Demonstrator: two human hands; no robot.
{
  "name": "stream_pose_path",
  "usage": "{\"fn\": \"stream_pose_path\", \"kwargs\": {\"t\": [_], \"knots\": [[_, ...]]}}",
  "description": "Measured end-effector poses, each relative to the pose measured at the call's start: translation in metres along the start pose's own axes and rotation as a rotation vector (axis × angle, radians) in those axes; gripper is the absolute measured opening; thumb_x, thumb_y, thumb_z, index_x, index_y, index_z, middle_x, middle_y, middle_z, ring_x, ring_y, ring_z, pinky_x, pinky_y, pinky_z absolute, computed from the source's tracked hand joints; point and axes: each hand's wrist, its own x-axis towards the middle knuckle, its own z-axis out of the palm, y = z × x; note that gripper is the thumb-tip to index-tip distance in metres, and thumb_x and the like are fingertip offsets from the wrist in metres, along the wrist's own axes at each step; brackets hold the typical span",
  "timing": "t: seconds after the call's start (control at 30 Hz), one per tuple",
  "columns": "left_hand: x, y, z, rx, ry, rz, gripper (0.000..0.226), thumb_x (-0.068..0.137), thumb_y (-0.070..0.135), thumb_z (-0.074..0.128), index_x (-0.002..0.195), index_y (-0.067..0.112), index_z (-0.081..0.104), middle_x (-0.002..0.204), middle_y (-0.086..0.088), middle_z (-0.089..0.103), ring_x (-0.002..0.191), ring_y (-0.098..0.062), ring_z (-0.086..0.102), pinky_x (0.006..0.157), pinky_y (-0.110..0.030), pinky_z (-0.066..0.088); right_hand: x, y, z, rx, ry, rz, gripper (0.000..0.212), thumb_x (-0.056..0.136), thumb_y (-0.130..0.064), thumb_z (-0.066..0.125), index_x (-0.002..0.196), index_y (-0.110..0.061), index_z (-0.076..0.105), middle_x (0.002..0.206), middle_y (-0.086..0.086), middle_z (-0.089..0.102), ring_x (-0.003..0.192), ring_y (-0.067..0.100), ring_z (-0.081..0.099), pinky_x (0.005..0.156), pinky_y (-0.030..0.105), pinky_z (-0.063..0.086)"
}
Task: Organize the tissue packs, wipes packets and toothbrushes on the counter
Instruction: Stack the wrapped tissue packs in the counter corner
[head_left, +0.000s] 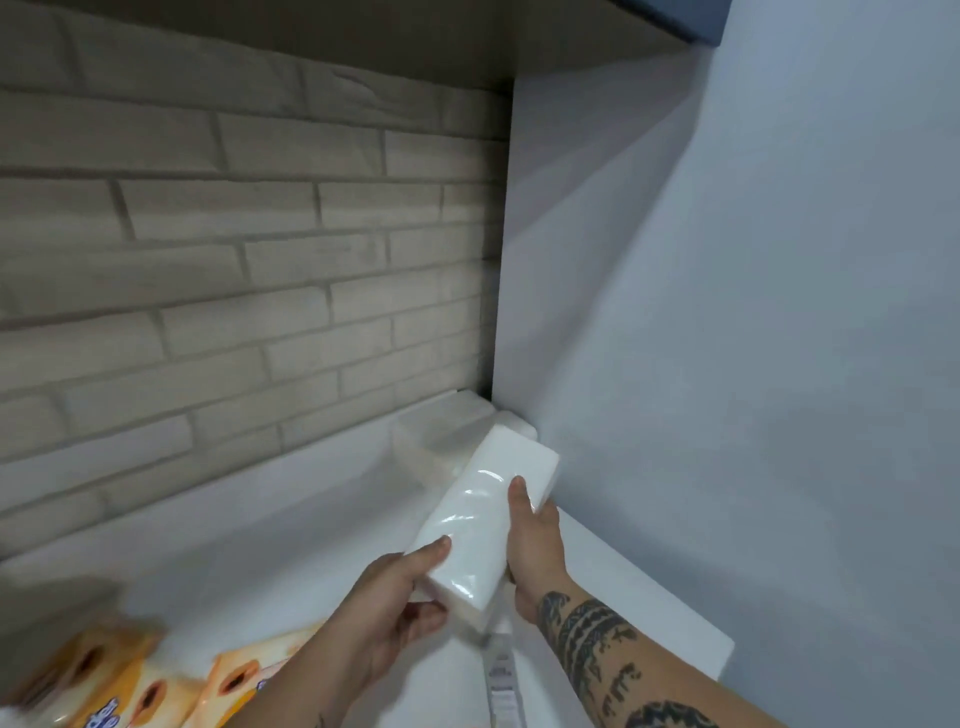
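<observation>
Both hands hold one white tissue pack (480, 512) in clear wrap above the white counter (291, 525), its long side pointing toward the back right corner. My left hand (395, 603) grips its near end, thumb on top. My right hand (530, 540) grips its right side, thumb on the top face. More white tissue packs (441, 436) lie in the corner against the brick wall, just beyond the held pack. Orange wipes packets (130, 680) lie at the bottom left. A toothbrush in its packet (501, 680) lies on the counter between my forearms.
A pale brick wall (234, 249) backs the counter, and a plain grey-blue side panel (727, 364) closes it on the right. A shelf or cabinet underside (415, 36) runs overhead. The counter's right front corner (722, 649) ends near my right forearm.
</observation>
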Motion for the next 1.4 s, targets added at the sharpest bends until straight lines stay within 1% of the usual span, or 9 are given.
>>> {"fn": "stream_pose_path", "kwargs": {"t": [0.1,0.27,0.37,0.6,0.7,0.87,1.07,1.3,1.4], "knots": [[0.037,-0.004,0.019,-0.012,0.015,-0.052,0.031,0.086,0.032,0.08,0.097,0.003,0.076,0.069,-0.005,0.064,0.055,-0.023,0.049,0.059,-0.031,0.045,0.035,0.004,-0.021,-0.015,0.033,0.061,0.088,0.078,-0.082,0.056,0.149,-0.033,0.036,0.124,-0.002,0.067,0.106,0.025,0.071,0.096,0.05,0.059],[0.091,-0.015,0.04,0.033,0.018,-0.106,0.031,0.085,0.033,0.08,0.093,0.006,0.065,0.074,-0.012,0.049,0.051,-0.019,0.033,0.054,-0.031,0.027,0.077,0.01,-0.047,-0.039,0.106,0.139,0.078,0.09,-0.074,0.053,0.149,-0.025,0.041,0.125,0.0,0.068,0.109,0.025,0.069,0.101,0.049,0.056],[0.118,-0.023,0.049,0.068,0.051,-0.12,0.035,0.084,0.032,0.081,0.091,0.008,0.055,0.075,-0.014,0.044,0.05,-0.019,0.034,0.053,-0.031,0.025,0.097,0.016,-0.057,-0.107,0.126,0.194,0.08,0.087,-0.073,0.056,0.146,-0.02,0.046,0.123,0.002,0.069,0.107,0.027,0.069,0.102,0.048,0.055],[0.161,-0.026,0.059,0.091,0.193,-0.083,0.03,0.09,0.031,0.076,0.083,0.004,0.063,0.062,-0.007,0.058,0.048,-0.021,0.048,0.053,-0.027,0.036,0.13,0.024,-0.059,-0.297,0.125,0.197,0.116,0.05,-0.092,0.06,0.141,-0.022,0.041,0.127,0.002,0.061,0.106,0.026,0.067,0.095,0.049,0.06],[0.176,-0.023,0.061,0.112,0.313,-0.063,0.043,0.089,0.042,0.077,0.084,0.003,0.058,0.07,-0.005,0.059,0.058,-0.023,0.057,0.058,-0.029,0.046,0.144,0.019,-0.052,-0.328,0.136,0.205,0.114,0.051,-0.094,0.058,0.139,-0.023,0.043,0.126,0.002,0.06,0.105,0.026,0.066,0.093,0.05,0.061],[0.198,-0.018,0.062,0.123,0.352,-0.08,0.054,0.091,0.055,0.068,0.103,0.002,0.069,0.098,-0.016,0.074,0.091,-0.039,0.072,0.089,-0.049,0.061,0.156,0.01,-0.039,-0.327,0.151,0.184,0.094,0.07,-0.084,0.064,0.135,-0.019,0.047,0.124,0.002,0.057,0.098,0.023,0.065,0.088,0.047,0.063],[0.21,-0.013,0.06,0.117,0.332,-0.088,0.048,0.097,0.057,0.058,0.11,0.011,0.066,0.109,-0.017,0.072,0.096,-0.037,0.071,0.079,-0.042,0.058,0.162,0.007,-0.033,-0.339,0.167,0.195,0.093,0.077,-0.081,0.064,0.14,-0.016,0.044,0.13,0.005,0.051,0.093,0.026,0.066,0.055,0.028,0.059],[0.211,-0.013,0.062,0.137,0.334,-0.06,0.057,0.101,0.058,0.049,0.128,0.01,0.06,0.116,-0.007,0.067,0.102,-0.029,0.065,0.097,-0.043,0.056,0.168,0.008,-0.032,-0.328,0.185,0.207,0.098,0.076,-0.079,0.069,0.145,-0.017,0.039,0.134,0.004,0.046,0.094,0.026,0.065,0.075,0.04,0.066],[0.21,-0.01,0.063,0.13,0.341,-0.077,0.059,0.1,0.06,0.05,0.127,0.009,0.059,0.11,-0.007,0.066,0.092,-0.027,0.064,0.086,-0.037,0.055,0.167,0.006,-0.033,-0.333,0.176,0.201,0.102,0.075,-0.08,0.068,0.149,-0.018,0.036,0.141,0.004,0.042,0.104,0.026,0.059,0.079,0.04,0.066]]}}
